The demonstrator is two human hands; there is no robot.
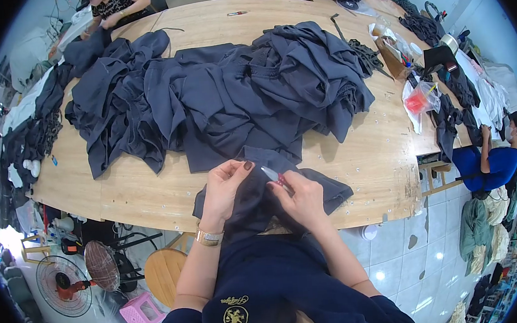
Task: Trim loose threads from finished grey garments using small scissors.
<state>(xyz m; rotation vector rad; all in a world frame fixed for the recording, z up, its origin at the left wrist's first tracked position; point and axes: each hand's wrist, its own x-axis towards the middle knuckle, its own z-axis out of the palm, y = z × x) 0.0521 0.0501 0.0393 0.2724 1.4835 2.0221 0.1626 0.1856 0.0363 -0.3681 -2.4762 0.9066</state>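
My right hand [302, 198] is closed around small thread snips [270, 174] with a pale pointed blade and a red handle, the point turned toward my left hand. My left hand [225, 187] is in a pinch, thumb against fingertips. Whatever lies between those fingertips is too small to make out. A dark grey garment [327, 191] spreads under both hands at the near table edge and hangs toward my lap. Just beyond it lies a big heap of similar dark grey garments [217, 98], some with gathered waistbands.
The wooden table [386, 169] carries a small pen-like tool [237, 13] at its far side. To the right are a plastic bag with red contents [422, 97] and more dark cloth. Co-workers sit around. A round stool [165, 277] and a fan [65, 286] stand lower left.
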